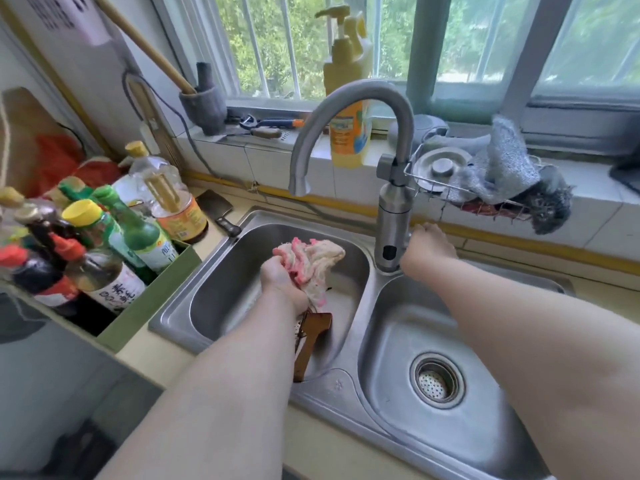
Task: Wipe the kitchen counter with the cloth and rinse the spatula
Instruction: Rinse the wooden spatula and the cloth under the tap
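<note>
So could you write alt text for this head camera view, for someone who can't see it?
A person's left hand grips a pink and cream cloth over the left basin of a steel double sink, while the right hand reaches behind the faucet. A brown spatula leans in that basin.

Left hand [284, 276] fisted, right hand [427, 245] outstretched

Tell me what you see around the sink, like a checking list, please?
Surface: steel double sink; no water seen running from faucet.
Job's things: pink-and-cream cloth over the left basin; brown spatula leaning inside it.
Clutter: bottles in a green box, cleaver, soap bottle.
Hands: left hand grips the cloth; right hand reaches behind the faucet base.
Cables: grey cord on wall.
Surroundings: barred window.
</note>
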